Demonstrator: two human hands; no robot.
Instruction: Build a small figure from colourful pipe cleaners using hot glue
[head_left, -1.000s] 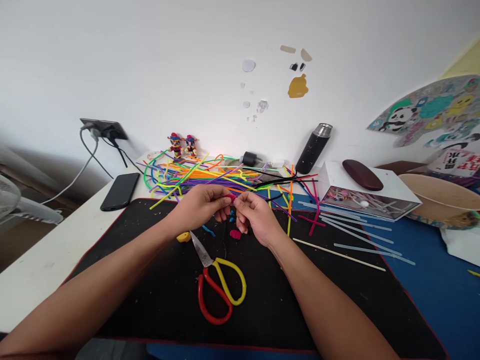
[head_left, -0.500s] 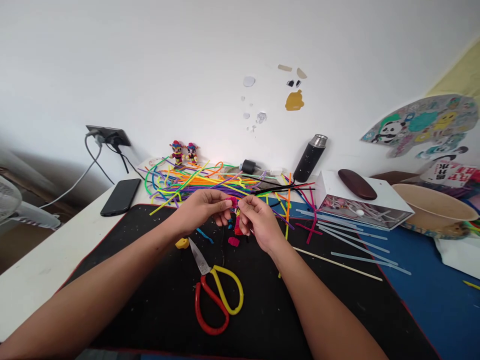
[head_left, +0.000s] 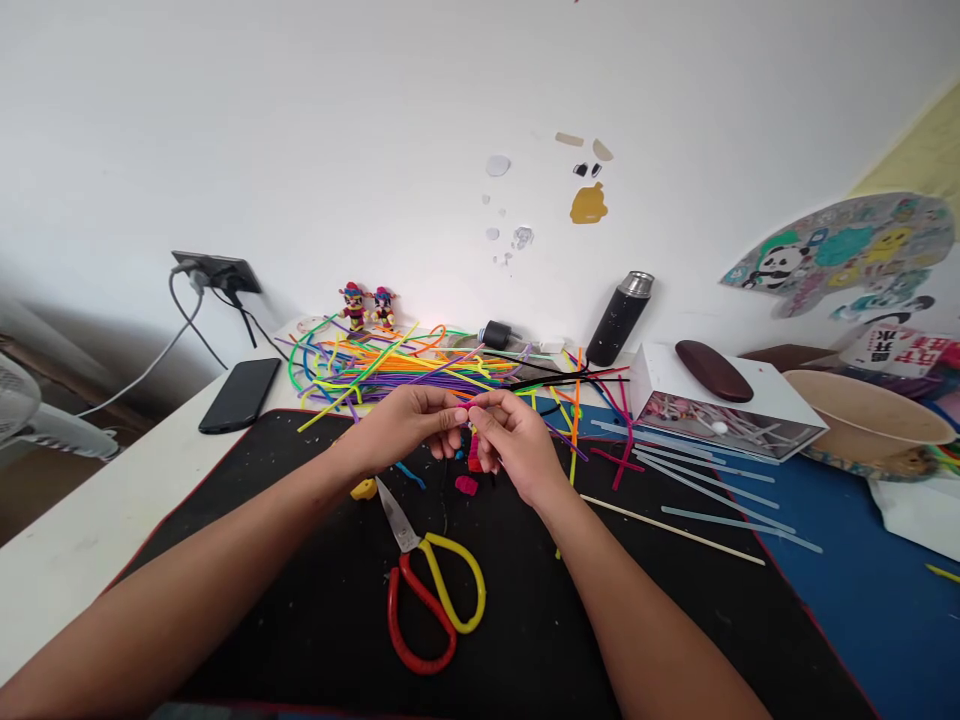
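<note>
My left hand [head_left: 417,420] and my right hand [head_left: 514,436] meet above the black mat [head_left: 300,600], fingertips together. Both pinch a small magenta piece of pipe cleaner [head_left: 466,406], mostly covered by the fingers. Behind and below my right fingers a red and yellow pipe-cleaner figure [head_left: 474,460] shows in part. On the mat just beneath lies a separate magenta coiled piece [head_left: 466,485]. Nearer to me are scissors [head_left: 409,540] with one red and one yellow handle. A yellow lump [head_left: 364,489] and a blue pipe-cleaner bit [head_left: 410,475] lie by the blade tip.
Colourful pipe cleaners [head_left: 405,370] are heaped along the wall behind my hands, with two small figures [head_left: 367,306] at the back. A phone [head_left: 240,395] lies left. To the right are a black flask [head_left: 621,318], a white box [head_left: 735,400], glue sticks [head_left: 720,480] and a wooden stick [head_left: 675,528].
My right fingertips have moved left and closed against the left ones, so the magenta piece between them is now more covered. The things on the mat look unmoved.
</note>
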